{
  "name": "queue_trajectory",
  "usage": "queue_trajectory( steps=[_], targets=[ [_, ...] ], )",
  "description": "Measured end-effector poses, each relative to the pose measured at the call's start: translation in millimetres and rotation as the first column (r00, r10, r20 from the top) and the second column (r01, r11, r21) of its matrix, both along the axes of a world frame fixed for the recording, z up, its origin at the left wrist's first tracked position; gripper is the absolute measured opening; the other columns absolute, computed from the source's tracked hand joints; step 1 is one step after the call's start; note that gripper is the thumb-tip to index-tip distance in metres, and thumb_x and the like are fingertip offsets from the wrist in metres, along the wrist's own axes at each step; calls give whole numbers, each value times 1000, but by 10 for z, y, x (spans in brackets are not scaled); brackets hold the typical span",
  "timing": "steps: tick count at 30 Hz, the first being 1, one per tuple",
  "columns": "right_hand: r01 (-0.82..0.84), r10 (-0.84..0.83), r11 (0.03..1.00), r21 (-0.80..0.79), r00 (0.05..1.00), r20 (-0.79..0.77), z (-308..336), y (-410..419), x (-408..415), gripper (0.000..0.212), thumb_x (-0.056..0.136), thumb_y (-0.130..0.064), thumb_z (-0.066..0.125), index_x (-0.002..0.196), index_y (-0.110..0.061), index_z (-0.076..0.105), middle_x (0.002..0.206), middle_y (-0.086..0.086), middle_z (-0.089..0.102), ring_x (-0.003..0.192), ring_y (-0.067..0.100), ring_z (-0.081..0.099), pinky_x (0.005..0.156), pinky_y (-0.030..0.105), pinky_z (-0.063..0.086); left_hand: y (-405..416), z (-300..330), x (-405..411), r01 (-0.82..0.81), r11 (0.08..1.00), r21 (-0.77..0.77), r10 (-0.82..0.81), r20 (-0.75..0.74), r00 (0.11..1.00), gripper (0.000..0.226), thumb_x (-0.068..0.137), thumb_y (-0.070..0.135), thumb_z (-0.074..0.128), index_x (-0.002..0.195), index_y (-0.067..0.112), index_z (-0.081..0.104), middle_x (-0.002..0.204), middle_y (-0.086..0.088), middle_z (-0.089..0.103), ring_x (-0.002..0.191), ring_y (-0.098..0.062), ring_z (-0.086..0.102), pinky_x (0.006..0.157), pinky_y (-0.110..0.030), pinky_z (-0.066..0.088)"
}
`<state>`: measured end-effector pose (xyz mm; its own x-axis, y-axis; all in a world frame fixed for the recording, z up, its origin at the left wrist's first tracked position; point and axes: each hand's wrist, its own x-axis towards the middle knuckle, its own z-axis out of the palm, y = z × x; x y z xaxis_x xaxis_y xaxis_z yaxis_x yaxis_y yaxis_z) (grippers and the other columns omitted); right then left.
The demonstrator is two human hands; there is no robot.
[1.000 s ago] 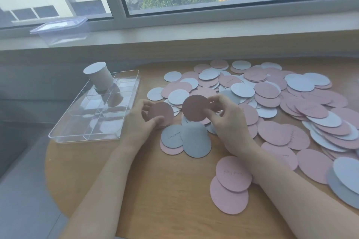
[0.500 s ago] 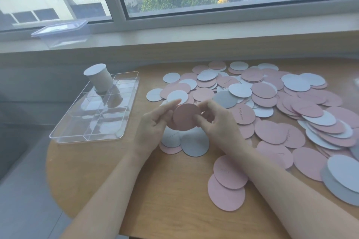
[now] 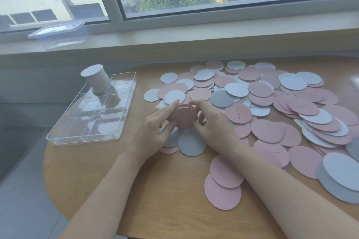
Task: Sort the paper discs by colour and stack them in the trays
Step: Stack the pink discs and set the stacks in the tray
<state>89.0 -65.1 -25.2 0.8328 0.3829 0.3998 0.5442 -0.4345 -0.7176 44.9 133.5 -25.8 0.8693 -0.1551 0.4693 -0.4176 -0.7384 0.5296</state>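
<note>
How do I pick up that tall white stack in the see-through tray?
Probably wrap your fingers round the side of the white stack, near the bottom, reaching from its near-right side. It stands tall and leaning in the clear tray, so a top pinch would likely lift only a few discs.

- The left hand (image 3: 155,128) and the right hand (image 3: 211,122) meet above the middle of the tabletop (image 3: 116,190), each on one side of a small stack of pink discs (image 3: 184,117).
- The left hand's fingers (image 3: 171,105) lie nearly straight along the stack's left edge, with the thumb against its near edge.
- The right hand's fingers (image 3: 196,104) curl over the stack's far right edge, with the thumb pressing its near right side.
- Both forearms are bare and reach in from the near edge of the tabletop, converging toward the hands.
- Both wrists are raised off the tabletop.
</note>
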Motion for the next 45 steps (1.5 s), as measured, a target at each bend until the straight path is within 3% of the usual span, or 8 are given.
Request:
queue_trajectory(
  steps=[4,10,13,19,23,33,37,45],
  targets=[
    [-58,60,997,-50,997,50,-12,11,-18,44,86,-9,67,127,-21,59,113,-9,65,98,6,54,82,21,42,-48,28,-10,74,996,53,-74,-8,997,58,97,18,57,153,21,40,120,20,60,111,-4,47,100,-11,32],
    [21,-13,998,-64,992,125,-2,-5,14,17,86,-11,68,101,-16,62,87,-10,56,80,14,49,71,30,42,57,25,-31,-18,1000,-4,18,-77,997,55,91,16,70,142,23,52,101,29,53,90,4,52,83,-5,34],
    [-40,64,985,-165,988,140,-33,26,-1,10,92,-23,64,100,-18,58,89,-13,44,84,11,41,74,27,31,55,27,4,18,997,71,-12,-86,996,49,100,17,56,149,21,47,106,31,52,94,0,51,88,-9,35],
    [17,0,991,-135,991,132,-26,20,17,17,88,-12,61,85,-23,48,82,-13,43,81,16,42,72,27,29,127,36,-183,13,989,145,26,-264,964,85,84,66,53,157,37,23,132,35,35,115,5,39,100,-18,34],
    [48,-35,992,-119,993,110,-32,23,41,9,85,-8,61,84,-11,53,81,-3,53,80,22,47,70,33,37,204,58,-432,11,974,225,56,-290,956,90,68,79,63,147,43,39,130,29,37,125,3,39,99,-21,38],
    [54,-47,996,-73,994,98,-15,3,-7,13,86,-10,65,80,-13,53,72,-12,47,73,18,44,64,31,34,297,91,-267,43,909,414,-76,62,995,38,97,53,52,98,21,74,102,12,71,84,-7,64,70,-33,55],
    [53,-46,996,-73,995,93,-25,6,6,10,90,-18,64,87,-10,59,79,0,57,76,21,49,68,36,41,365,133,-210,-40,877,480,-99,262,960,26,102,30,53,96,14,74,86,5,74,73,-21,69,56,-38,54],
    [-57,66,990,-127,995,69,-26,-2,-15,22,91,-19,65,77,-20,48,73,-10,46,73,15,40,65,26,33,354,131,-223,-242,870,429,20,460,888,19,102,24,60,99,13,76,86,7,75,73,-21,69,60,-32,50]
  ],
)
